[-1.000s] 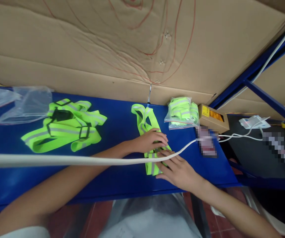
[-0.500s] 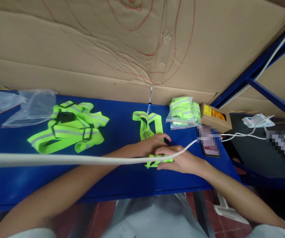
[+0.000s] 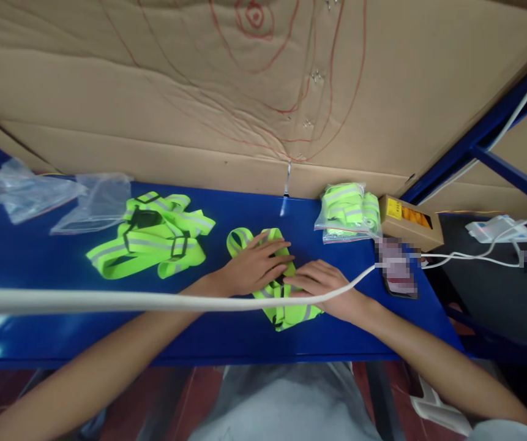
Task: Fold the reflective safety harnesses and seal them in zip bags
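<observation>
A neon-green strap bundle with grey stripes (image 3: 306, 314) lies on the blue table in front of me. My left hand (image 3: 259, 264) rests over its left side, palm down, fingers spread. On its right side lies my right hand (image 3: 321, 283), fingers extended and touching the straps. Neither hand is closed round the bundle. A small dark part shows between the hands. Another loose pile of green straps with black buckles (image 3: 153, 236) sits to the left.
Clear plastic bags (image 3: 100, 199) lie at the back left. A filled bag of green straps (image 3: 348, 208), a cardboard box (image 3: 412, 223) and a phone (image 3: 398, 272) stand or lie at the right. A white cable (image 3: 130, 301) crosses the view.
Both hands have moved apart on the straps, and their fingers have opened. The strap bundle is now gathered nearer the front edge. The view has shifted slightly.
</observation>
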Action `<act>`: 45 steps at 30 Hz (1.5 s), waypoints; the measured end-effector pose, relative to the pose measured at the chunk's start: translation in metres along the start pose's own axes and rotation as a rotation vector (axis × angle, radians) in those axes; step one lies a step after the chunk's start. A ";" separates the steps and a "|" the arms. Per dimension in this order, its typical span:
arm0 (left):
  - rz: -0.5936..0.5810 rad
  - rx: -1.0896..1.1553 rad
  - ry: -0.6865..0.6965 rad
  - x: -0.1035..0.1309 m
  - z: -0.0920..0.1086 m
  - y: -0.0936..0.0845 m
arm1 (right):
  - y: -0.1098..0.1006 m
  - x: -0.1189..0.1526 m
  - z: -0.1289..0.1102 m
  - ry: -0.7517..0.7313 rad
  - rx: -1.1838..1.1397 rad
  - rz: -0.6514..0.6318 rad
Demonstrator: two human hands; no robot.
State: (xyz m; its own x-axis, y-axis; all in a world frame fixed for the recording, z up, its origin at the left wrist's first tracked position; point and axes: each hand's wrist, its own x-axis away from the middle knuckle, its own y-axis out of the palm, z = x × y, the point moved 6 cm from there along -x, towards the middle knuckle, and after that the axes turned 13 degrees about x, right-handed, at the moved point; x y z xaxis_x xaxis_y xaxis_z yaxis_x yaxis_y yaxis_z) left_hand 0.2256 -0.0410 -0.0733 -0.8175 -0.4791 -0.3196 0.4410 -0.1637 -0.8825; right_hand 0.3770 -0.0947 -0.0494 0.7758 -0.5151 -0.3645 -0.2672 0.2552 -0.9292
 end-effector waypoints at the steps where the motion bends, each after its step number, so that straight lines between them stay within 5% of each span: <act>1: -0.017 -0.002 0.017 -0.001 -0.002 0.003 | -0.001 0.002 -0.005 -0.024 0.033 0.011; 14: -0.031 -0.052 0.136 -0.053 -0.011 0.018 | 0.004 0.008 -0.022 -0.111 -0.002 -0.114; 24: -0.017 -0.038 0.133 -0.059 -0.006 0.021 | 0.005 0.009 -0.034 -0.135 0.087 -0.093; 34: -0.038 0.142 0.156 -0.056 0.010 0.024 | -0.020 0.000 -0.006 0.088 -0.509 -0.354; 45: -0.104 0.229 0.147 -0.057 0.005 0.031 | -0.009 -0.011 0.005 0.135 -0.470 -0.285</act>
State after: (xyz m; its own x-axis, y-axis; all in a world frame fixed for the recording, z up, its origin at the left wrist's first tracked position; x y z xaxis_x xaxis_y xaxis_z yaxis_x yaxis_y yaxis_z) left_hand 0.2877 -0.0232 -0.0809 -0.9004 -0.3220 -0.2925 0.4101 -0.4039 -0.8177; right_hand 0.3736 -0.0871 -0.0370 0.7827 -0.6183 -0.0708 -0.3075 -0.2853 -0.9078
